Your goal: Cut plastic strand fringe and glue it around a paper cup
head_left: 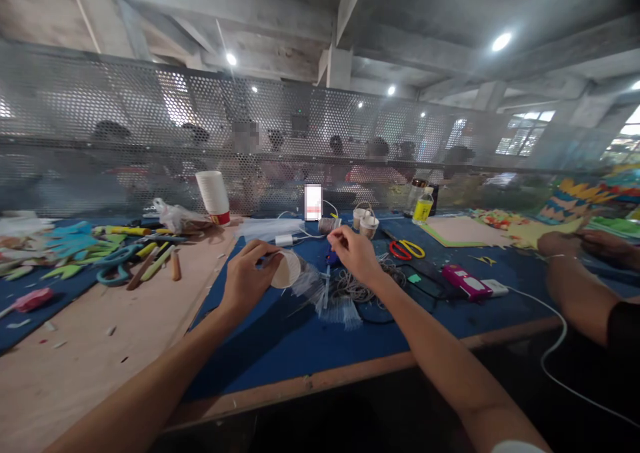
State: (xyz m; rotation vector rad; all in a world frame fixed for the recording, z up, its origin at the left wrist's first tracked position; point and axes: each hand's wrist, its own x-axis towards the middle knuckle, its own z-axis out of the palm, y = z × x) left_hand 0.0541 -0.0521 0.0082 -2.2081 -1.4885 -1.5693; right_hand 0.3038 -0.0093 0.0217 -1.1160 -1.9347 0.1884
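Note:
A white paper cup (286, 270) is tipped on its side above the blue mat, its opening facing me. My left hand (253, 273) grips it by the rim and side. To the right, my right hand (353, 250) is pinched closed in the air; whatever lies between its fingertips is too small to make out. Just below that hand is a dark blue tool (332, 256). Clear thin sticks (343, 312) and a tangle of grey cord (353, 286) lie on the mat under and beside my right hand.
Stacked cups (213, 196), scissors (117, 264) and knives stand or lie left. Behind are a lit phone (313, 202) and small cups (369, 225). Right are red-yellow scissors (407, 249), a yellow bottle (423, 206), a magenta device (466, 282), its white cable, and another person's hands (560, 243).

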